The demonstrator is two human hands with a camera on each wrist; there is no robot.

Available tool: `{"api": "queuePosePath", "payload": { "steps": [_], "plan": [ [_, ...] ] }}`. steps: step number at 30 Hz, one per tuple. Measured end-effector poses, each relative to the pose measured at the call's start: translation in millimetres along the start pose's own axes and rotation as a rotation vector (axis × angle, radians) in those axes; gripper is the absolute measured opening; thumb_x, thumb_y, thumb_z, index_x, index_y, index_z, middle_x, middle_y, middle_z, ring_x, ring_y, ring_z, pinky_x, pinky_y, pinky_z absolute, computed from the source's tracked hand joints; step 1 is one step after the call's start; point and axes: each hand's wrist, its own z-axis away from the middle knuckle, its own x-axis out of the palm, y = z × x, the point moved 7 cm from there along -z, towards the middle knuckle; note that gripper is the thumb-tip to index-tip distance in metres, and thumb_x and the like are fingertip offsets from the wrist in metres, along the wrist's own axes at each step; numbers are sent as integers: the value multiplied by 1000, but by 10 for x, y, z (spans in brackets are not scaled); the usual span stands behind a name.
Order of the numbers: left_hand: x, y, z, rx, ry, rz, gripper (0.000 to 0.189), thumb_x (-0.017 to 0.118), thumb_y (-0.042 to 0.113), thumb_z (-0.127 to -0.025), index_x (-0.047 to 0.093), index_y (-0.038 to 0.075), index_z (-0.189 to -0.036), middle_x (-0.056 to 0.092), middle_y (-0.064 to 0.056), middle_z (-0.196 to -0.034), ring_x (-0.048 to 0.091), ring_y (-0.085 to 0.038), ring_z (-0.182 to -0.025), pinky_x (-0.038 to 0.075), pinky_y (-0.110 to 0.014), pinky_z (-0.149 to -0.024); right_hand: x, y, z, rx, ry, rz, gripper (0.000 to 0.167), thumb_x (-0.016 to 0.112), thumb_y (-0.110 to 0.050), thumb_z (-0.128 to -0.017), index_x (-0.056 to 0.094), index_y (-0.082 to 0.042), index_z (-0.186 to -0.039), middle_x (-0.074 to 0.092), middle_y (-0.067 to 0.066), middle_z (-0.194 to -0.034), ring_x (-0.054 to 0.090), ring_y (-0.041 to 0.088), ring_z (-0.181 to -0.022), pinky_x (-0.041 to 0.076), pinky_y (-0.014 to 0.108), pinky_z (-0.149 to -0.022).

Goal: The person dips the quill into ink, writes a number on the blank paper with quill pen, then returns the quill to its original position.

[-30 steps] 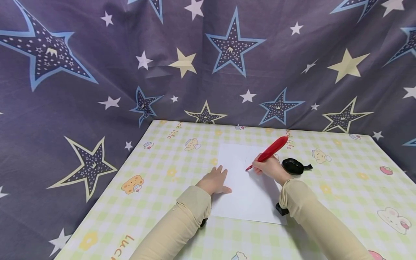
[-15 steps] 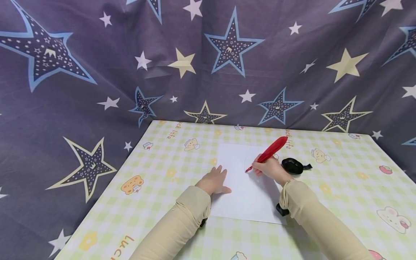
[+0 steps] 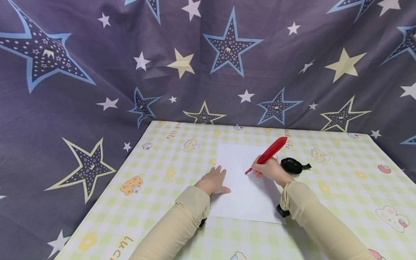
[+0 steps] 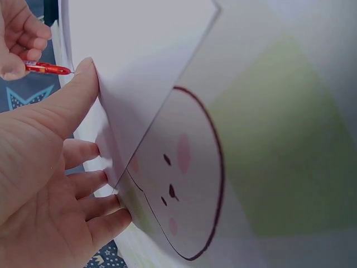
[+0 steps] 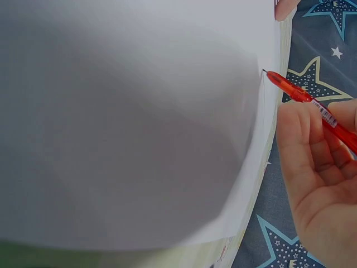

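A white sheet of paper (image 3: 247, 202) lies on the table under both hands. My right hand (image 3: 271, 169) pinches a red pen (image 3: 273, 150) with a wide, feather-like upper end. The pen slants up to the right, and its tip meets the paper at the lower end of a thin curved line (image 3: 244, 163). In the right wrist view the red pen (image 5: 304, 96) has a dark point and a white label on its barrel. My left hand (image 3: 212, 180) rests on the paper's left edge with fingers spread. In the left wrist view that hand (image 4: 50, 167) holds nothing.
A black oval object with a short strap (image 3: 291, 166) lies right of the paper. The table's checked cloth (image 3: 156, 209) carries printed cartoon figures. A dark star-patterned curtain (image 3: 195, 79) hangs behind the table and along its left side.
The pen tip has moved slightly down toward me, and the thin curved line has grown longer. My left hand stays in place on the paper. The head view has shifted slightly.
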Motion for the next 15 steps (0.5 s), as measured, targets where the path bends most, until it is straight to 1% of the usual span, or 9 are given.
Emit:
{"api": "queuePosePath", "payload": {
  "steps": [5,15],
  "plan": [
    [8,1,-4,1,-3,1,75,62,40,-86,30,2,-143,22,-18,-148,18,-34,-135,19,-39,-109,3,12,10,-5,-2,-11,7,57,0,-85,57,7,-87,63,20,-75,62,21,-64,55,33,-61],
    [-1,5,-2,-1,2,4,75,63,39,-86,31,1,-142,23,-18,-148,19,-34,-135,20,-39,-108,0,3,34,6,-2,9,6,57,0,-85,57,6,-84,62,16,-71,60,19,-61,55,33,-61]
  ]
}}
